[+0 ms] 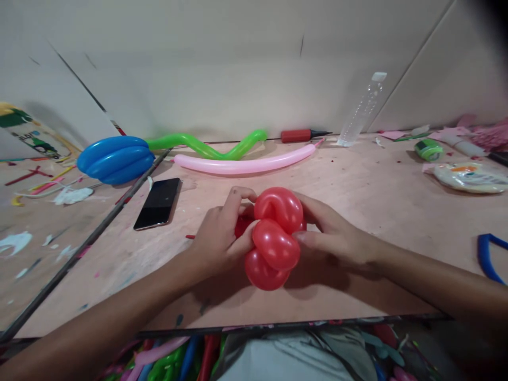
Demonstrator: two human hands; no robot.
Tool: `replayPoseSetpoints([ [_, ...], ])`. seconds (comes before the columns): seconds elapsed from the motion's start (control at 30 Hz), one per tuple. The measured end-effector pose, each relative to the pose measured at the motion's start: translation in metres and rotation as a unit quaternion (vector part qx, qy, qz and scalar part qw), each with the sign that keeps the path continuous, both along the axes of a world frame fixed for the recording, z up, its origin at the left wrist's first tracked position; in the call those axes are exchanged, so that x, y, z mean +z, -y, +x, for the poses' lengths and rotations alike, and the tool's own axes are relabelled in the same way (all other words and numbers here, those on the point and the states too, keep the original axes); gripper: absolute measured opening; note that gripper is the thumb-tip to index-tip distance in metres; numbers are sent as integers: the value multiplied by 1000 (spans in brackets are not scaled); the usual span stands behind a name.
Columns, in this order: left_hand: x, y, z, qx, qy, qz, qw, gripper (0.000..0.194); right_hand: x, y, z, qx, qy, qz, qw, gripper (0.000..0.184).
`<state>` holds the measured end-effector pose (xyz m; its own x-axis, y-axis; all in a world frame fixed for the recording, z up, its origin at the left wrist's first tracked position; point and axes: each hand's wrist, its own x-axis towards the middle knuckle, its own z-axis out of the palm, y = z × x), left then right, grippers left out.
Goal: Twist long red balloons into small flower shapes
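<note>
Red, glossy latex is twisted into a cluster of rounded balloon bubbles point(275, 246), which is held between both bare hands just above the near part of a pale pinkish, paint-marked tabletop point(357, 182). On its left side the cluster is gripped by the left hand point(224, 230), with the thumb pressed against the front bubbles and the index finger bent over toward the upper one. On its right side it is clasped by the right hand point(337, 233), with the thumb laid on the front and the fingers passed behind, where their tips are hidden. A thin red tail point(190, 236) is seen to the left of the left hand; whether it is joined to the cluster cannot be told. Near the left hand, a black-screened smartphone point(159, 203) is laid flat beside a dark seam. Beyond it, a bundle of bulging blue balloon lobes point(117, 160) is set against the end of a bent, bright green long balloon point(226, 155). In front of the green one, a slightly curved, pale pink long balloon point(246, 166) is stretched out. By the white wall point(198, 69), a red hand pump with a black nozzle point(296, 136) and a clear, white-capped plastic bottle point(361, 114) are placed.
</note>
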<state>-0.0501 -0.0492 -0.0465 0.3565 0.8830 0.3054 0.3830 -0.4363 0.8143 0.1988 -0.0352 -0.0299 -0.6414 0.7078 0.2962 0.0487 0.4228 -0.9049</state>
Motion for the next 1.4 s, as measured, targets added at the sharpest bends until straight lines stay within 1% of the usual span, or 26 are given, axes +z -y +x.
replayPoseSetpoints([
  [0.07, 1, 0, 0, 11, -5, 9, 1000, 38, 0, 3, -2, -2, 7, 7, 1000, 50],
  [0.1, 3, 0, 0, 20, -4, 16, 1000, 32, 0, 4, -4, -18, 14, 14, 1000, 46],
  [0.17, 7, -1, 1, 33, 8, 23, 999, 18, 0, 4, -7, -70, 34, 42, 996, 38],
  [0.2, 9, -1, 2, 25, 30, 20, 999, 19, 0, 3, -8, -101, 45, 63, 992, 33],
  [0.3, 15, 0, 7, -44, 157, -26, 986, 36, -1, 1, -11, -178, 72, 128, 973, 28],
  [0.33, 17, 2, 10, -62, 185, -43, 980, 38, 0, 1, -12, -196, 85, 146, 966, 27],
  [0.37, 20, 4, 12, -66, 195, -55, 977, 40, 0, 2, -12, -209, 101, 162, 959, 27],
  [0.43, 25, 9, 17, -24, 161, -56, 985, 45, 1, 6, -14, -222, 136, 195, 946, 29],
  [0.5, 30, 13, 21, 39, 124, -28, 991, 45, 4, 10, -15, -215, 160, 219, 938, 32],
  [0.53, 31, 14, 23, 69, 123, -8, 990, 43, 6, 12, -15, -201, 167, 228, 938, 34],
  [0.6, 29, 14, 23, 105, 163, 23, 981, 40, 10, 16, -17, -171, 181, 248, 936, 42],
  [0.63, 26, 13, 23, 117, 195, 27, 973, 38, 13, 17, -18, -165, 190, 262, 932, 47],
  [0.7, 18, 10, 21, 135, 258, 16, 957, 33, 19, 17, -20, -179, 206, 298, 915, 50],
  [0.8, 7, 5, 17, 146, 319, 3, 937, 29, 26, 16, -25, -212, 194, 354, 890, 41],
  [0.87, 4, 3, 18, 152, 347, -7, 926, 28, 28, 15, -28, -215, 160, 372, 889, 33],
  [0.93, 5, 3, 21, 157, 365, -19, 917, 29, 29, 14, -32, -220, 112, 348, 904, 22],
  [1.0, 7, 3, 25, 167, 375, -20, 912, 30, 28, 13, -36, -232, 64, 277, 930, 15],
  [1.07, 8, 4, 27, 175, 366, -13, 914, 32, 27, 13, -38, -243, 26, 196, 950, 14],
  [1.13, 7, 3, 28, 184, 339, -2, 923, 33, 27, 11, -40, -240, 5, 124, 963, 18],
  [1.23, 1, 2, 25, 184, 300, 28, 936, 33, 26, 7, -39, -219, -17, 20, 975, 26],
  [1.33, -4, 3, 23, 173, 289, 58, 940, 29, 25, 4, -35, -181, -42, -94, 978, 28],
  [1.4, -6, 5, 23, 163, 283, 76, 942, 27, 23, 1, -33, -156, -52, -139, 977, 28],
])
